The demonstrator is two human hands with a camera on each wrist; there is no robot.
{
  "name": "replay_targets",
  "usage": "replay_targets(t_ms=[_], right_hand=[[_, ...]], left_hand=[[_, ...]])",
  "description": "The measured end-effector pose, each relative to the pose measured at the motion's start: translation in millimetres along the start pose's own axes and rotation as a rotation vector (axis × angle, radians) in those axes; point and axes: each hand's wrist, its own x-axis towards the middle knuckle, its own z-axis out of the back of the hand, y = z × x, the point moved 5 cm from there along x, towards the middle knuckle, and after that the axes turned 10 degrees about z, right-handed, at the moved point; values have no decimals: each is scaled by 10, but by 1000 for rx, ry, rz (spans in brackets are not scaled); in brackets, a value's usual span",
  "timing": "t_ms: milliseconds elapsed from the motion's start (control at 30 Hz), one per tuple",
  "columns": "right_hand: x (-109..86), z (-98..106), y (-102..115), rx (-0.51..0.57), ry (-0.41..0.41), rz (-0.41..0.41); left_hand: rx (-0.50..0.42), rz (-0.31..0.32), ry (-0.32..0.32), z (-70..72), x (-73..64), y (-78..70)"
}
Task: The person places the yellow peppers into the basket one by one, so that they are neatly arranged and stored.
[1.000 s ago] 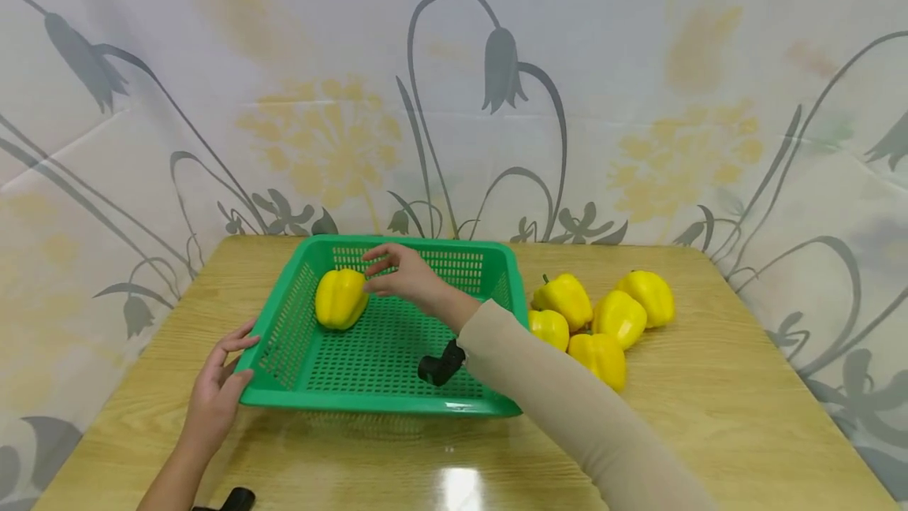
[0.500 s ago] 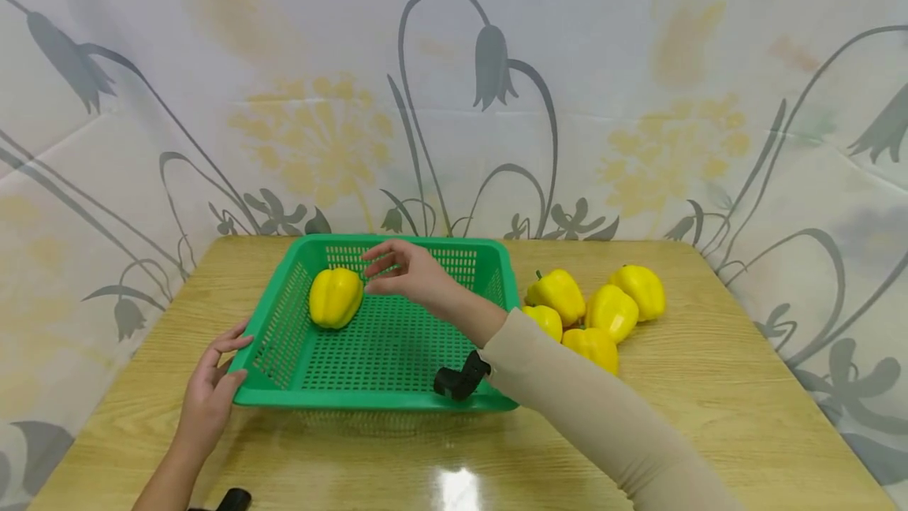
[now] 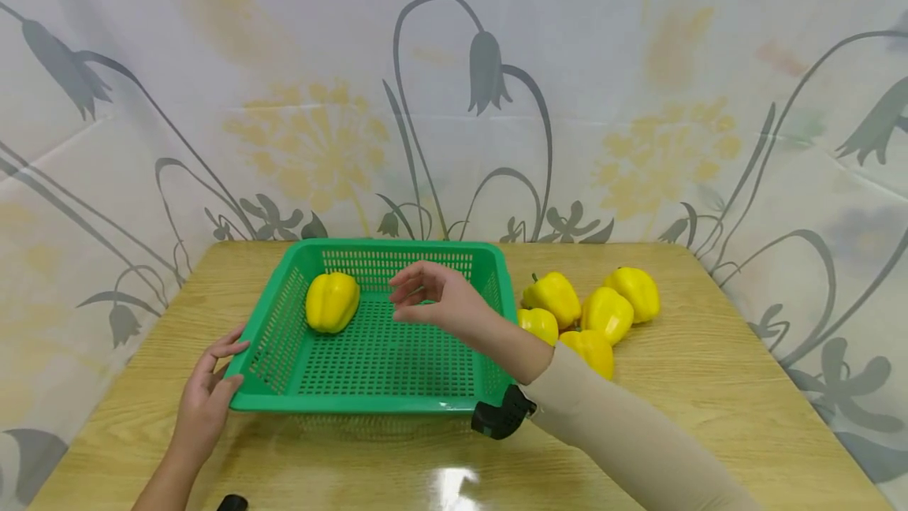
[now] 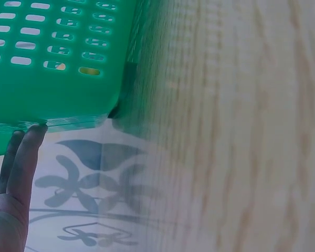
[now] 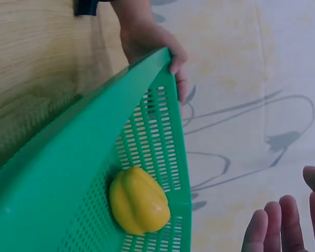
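A green plastic basket (image 3: 383,403) with slotted walls stands on the table. One yellow bell pepper (image 3: 332,302) lies inside at its back left; the right wrist view shows the same bell pepper (image 5: 139,201) against the slotted wall. My left hand (image 3: 204,394) holds the basket's rim at the front left corner, thumb and fingers on the edge. Its fingers (image 4: 26,160) reach the rim from outside in the left wrist view. Over the basket's right half hovers my right hand (image 3: 447,302), fingers loosely bent and apart, nothing between them.
Right of the basket, several yellow bell peppers (image 3: 606,315) lie in a cluster on the wooden table (image 3: 723,416). One is partly hidden by the basket's rim. A flower-printed cloth (image 3: 603,101) hangs behind the table. A black wrist device (image 3: 504,414) sits on my right sleeve.
My right hand has drawn away from the bell pepper in the basket, rightward and slightly nearer to me. That bell pepper stays in place. My left hand keeps its hold on the rim.
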Motion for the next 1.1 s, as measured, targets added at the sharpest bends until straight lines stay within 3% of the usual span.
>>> replay_targets(t_ms=[267,600,1100], right_hand=[[-220,115,45,37,-20,60],[-416,303,53,48,-55,61],[-733,642,-35,-46,-163,37]], left_hand=[[12,-3,-7,18,-10,8],[-17,-8,-1,5,5,18],[32,-9,-18,6,-4,27]])
